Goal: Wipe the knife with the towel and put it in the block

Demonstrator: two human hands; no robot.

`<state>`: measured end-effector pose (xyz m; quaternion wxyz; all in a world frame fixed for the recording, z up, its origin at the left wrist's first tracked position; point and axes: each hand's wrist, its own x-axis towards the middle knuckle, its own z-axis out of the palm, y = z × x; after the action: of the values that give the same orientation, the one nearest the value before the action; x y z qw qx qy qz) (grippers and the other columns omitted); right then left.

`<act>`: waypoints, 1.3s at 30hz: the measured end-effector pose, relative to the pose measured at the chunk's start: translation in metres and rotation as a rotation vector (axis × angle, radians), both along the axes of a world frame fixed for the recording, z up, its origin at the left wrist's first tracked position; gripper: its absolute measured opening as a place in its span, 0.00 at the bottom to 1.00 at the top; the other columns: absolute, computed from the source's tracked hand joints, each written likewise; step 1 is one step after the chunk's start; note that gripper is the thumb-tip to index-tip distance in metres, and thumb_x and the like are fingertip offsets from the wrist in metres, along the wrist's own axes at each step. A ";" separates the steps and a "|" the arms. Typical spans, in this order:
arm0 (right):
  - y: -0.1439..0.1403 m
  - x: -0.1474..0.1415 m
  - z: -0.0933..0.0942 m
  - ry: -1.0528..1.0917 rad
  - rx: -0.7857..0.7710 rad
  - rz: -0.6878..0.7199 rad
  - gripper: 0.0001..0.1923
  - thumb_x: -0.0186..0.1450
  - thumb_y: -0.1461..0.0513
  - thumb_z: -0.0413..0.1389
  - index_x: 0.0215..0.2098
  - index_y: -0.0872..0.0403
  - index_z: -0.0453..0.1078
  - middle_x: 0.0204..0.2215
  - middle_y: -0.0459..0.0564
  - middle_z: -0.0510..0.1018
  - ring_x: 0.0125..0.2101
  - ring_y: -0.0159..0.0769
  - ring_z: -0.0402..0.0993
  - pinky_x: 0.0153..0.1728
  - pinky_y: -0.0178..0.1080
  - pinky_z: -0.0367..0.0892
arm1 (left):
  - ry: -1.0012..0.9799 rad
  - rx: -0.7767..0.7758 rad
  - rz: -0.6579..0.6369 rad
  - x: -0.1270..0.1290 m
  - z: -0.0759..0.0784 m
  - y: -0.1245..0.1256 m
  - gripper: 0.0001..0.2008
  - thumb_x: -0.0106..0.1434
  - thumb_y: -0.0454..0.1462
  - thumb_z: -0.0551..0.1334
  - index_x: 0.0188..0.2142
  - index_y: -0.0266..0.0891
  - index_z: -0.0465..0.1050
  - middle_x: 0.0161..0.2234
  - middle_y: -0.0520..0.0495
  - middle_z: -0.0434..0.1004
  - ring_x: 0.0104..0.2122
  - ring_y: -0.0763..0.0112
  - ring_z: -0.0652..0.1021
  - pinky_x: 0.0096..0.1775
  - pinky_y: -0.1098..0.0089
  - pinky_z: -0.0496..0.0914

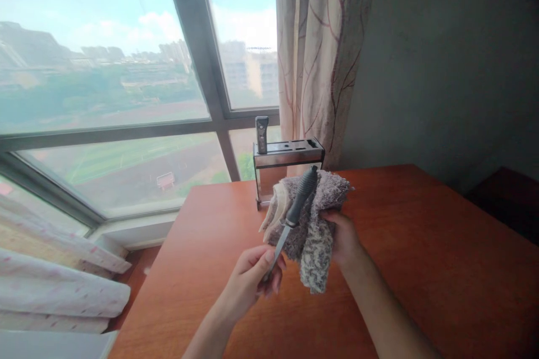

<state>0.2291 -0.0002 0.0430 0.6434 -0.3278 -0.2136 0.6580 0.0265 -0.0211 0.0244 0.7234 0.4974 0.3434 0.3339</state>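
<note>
Left hand [252, 277] pinched steel [281, 241] by bare rod tip, grey handle up. Right hand [343, 235] clutched cloth [314, 219] just beyond pinch, against handle. Thin two-finger hold risked steel slipping onto table [421, 247].

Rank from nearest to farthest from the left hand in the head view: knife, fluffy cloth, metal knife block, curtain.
1. knife: its blade pinched in the left hand.
2. fluffy cloth: just right, in the right hand.
3. metal knife block: behind, on the table.
4. curtain: farthest, at the window.

Left grip [252, 277] pinched, right grip [343, 238] clutched.
</note>
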 end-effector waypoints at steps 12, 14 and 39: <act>0.003 -0.024 -0.010 -0.329 0.143 -0.278 0.16 0.47 0.56 0.67 0.34 0.51 0.75 0.33 0.45 0.81 0.35 0.40 0.76 0.38 0.40 0.70 | 0.103 0.059 0.158 0.019 -0.011 -0.001 0.21 0.58 0.51 0.61 0.25 0.33 0.68 0.15 0.55 0.62 0.14 0.82 0.59 0.18 0.77 0.52; 0.004 -0.021 -0.008 -0.530 0.188 -0.368 0.13 0.51 0.56 0.65 0.33 0.52 0.76 0.33 0.47 0.82 0.36 0.41 0.77 0.38 0.40 0.69 | 0.109 0.082 0.164 0.018 -0.010 -0.001 0.21 0.59 0.51 0.60 0.24 0.33 0.68 0.15 0.56 0.60 0.15 0.82 0.58 0.18 0.77 0.51; 0.013 -0.008 -0.001 -0.263 0.088 -0.581 0.18 0.52 0.57 0.64 0.41 0.52 0.72 0.36 0.43 0.80 0.36 0.37 0.75 0.38 0.39 0.70 | 0.572 0.625 0.338 0.011 -0.008 -0.002 0.14 0.62 0.41 0.58 0.23 0.37 0.72 0.19 0.50 0.70 0.21 0.74 0.67 0.24 0.75 0.58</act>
<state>0.2215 0.0126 0.0415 0.7846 -0.4293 -0.2208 0.3890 0.0371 -0.0234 0.0160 0.3500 0.7010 0.4885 0.3840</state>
